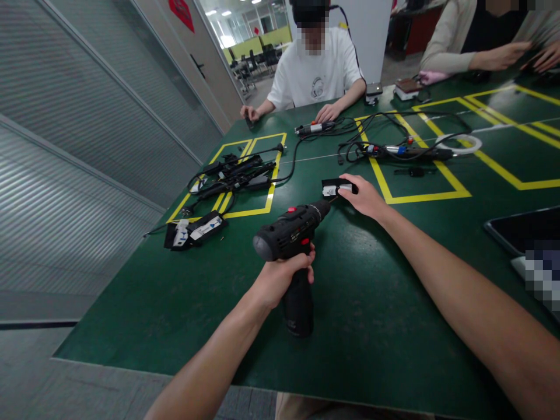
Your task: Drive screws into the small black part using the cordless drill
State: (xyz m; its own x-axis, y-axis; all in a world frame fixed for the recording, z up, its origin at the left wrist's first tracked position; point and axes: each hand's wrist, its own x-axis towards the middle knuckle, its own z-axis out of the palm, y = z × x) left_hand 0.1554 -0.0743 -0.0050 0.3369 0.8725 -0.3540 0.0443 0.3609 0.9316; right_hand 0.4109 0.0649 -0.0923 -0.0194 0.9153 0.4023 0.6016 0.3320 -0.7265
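My left hand (286, 274) is wrapped round the grip of a black cordless drill (289, 230) with red buttons, its chuck pointing away from me and to the right. A thin bit runs from the chuck to the near side of a small black box-like part with a white label (336, 188). Whether the bit touches the part cannot be made out. My right hand (361, 195) grips that part at its right end, with the thumb and fingers closed on it. Both hands are over the green table (371, 326).
Black power adapters and cables (238, 175) lie heaped in a yellow-taped box at the left. Two labelled black parts (196, 228) sit nearer. A corded electric screwdriver (400, 151) lies at the right, a dark tablet (525, 227) at the right edge. Two people sit opposite.
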